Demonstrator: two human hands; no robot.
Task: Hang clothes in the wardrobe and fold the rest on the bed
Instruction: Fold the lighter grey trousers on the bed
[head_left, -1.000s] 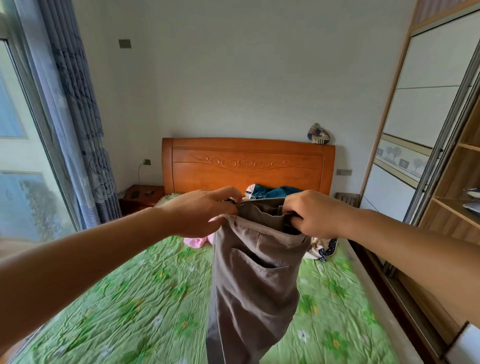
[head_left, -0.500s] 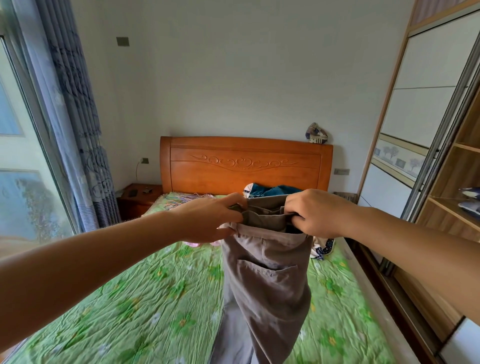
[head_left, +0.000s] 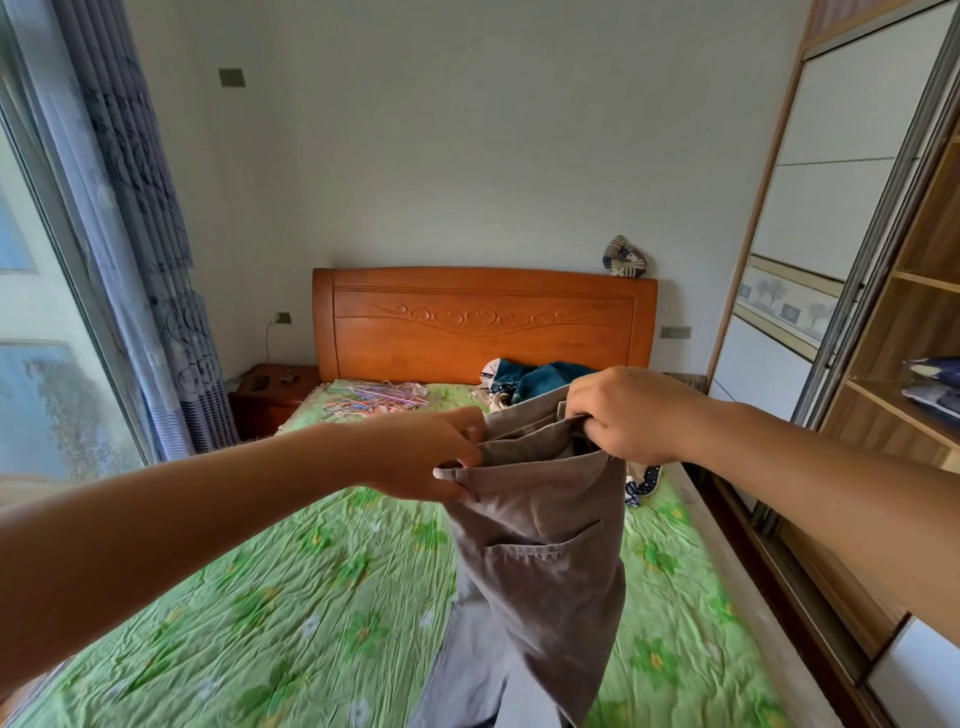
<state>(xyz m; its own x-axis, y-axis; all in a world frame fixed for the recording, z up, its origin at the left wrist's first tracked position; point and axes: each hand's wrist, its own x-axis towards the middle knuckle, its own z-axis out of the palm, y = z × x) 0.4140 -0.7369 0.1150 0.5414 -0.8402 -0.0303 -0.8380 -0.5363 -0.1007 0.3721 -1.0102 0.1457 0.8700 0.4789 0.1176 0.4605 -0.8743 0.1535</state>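
Grey-brown trousers (head_left: 540, 561) hang in the air over the bed (head_left: 270, 613), legs dangling down out of the frame. My left hand (head_left: 431, 454) pinches the waistband at its left side. My right hand (head_left: 628, 415) grips the waistband's right side, a little higher. A heap of clothes (head_left: 540, 382), dark blue on top, lies near the headboard. A bundle of thin coloured hangers (head_left: 379, 402) rests on the sheet at the head of the bed. The wardrobe (head_left: 914, 322) stands at the right, its sliding door open on wooden shelves.
A wooden headboard (head_left: 483, 322) backs the bed, with a patterned object (head_left: 626, 260) on its top. A nightstand (head_left: 270, 392) stands at the left by the curtain (head_left: 140, 234) and window. A narrow floor gap runs between bed and wardrobe.
Both hands have shifted right with the trousers, the left dropping lower. The hangers near the headboard have come into view.
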